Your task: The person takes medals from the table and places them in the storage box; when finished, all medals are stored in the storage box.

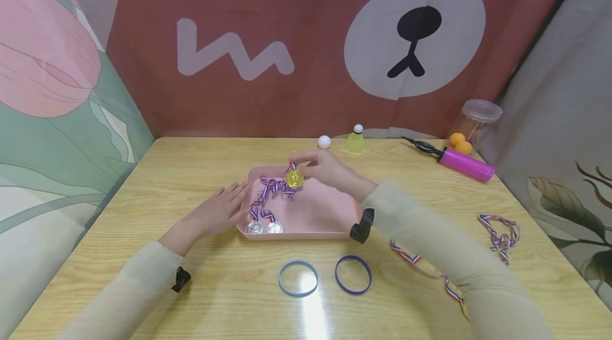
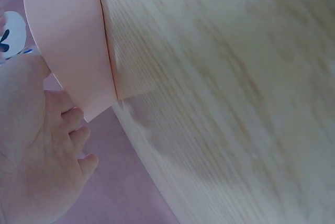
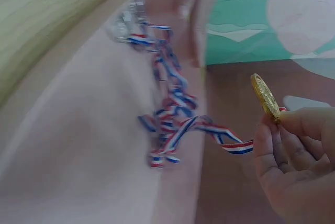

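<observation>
Your right hand (image 1: 330, 169) pinches round gold medal (image 1: 294, 178) at frame centre, above shallow pink plastic tray (image 1: 315, 212); striped ribbon (image 1: 273, 187) trails over silver medals (image 1: 264, 227). Snag likely: lifting could drag them. Left hand (image 1: 217, 213) flat, grip slack, touching tray edge on desk (image 1: 191, 170).

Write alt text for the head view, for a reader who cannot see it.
A person's right hand pinches a gold medal over a pink tray, its striped ribbon trailing into the tray beside two silver medals. The left hand rests flat on the wooden table against the tray's left edge.
</observation>
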{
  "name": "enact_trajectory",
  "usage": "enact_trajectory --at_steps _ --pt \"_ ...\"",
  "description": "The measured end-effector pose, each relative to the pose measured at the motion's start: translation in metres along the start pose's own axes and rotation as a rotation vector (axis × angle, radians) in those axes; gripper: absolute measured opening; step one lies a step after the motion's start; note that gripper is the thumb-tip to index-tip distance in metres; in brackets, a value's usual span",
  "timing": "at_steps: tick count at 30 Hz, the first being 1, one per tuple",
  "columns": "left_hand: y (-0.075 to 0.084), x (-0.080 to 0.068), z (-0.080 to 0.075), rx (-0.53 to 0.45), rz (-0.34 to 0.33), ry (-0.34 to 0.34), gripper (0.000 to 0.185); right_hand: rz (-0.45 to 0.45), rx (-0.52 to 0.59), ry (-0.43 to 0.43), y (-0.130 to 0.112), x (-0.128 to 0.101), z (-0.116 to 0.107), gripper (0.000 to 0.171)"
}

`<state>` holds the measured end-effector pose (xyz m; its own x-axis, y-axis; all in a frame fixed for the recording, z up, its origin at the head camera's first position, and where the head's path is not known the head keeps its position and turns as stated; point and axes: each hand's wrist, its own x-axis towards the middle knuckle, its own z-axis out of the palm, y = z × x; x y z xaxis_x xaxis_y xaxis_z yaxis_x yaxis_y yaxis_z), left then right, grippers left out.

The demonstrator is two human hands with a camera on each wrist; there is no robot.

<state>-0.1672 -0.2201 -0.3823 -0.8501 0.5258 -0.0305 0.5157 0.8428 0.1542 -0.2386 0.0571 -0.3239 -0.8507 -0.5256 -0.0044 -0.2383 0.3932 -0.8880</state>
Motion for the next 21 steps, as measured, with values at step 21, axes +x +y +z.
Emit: enact_trajectory --at_steps 21 --pt "-0.001 0.000 0.001 0.002 0.000 0.004 0.059 -0.006 -0.227 -0.283 0.036 -0.010 0.038 0.026"
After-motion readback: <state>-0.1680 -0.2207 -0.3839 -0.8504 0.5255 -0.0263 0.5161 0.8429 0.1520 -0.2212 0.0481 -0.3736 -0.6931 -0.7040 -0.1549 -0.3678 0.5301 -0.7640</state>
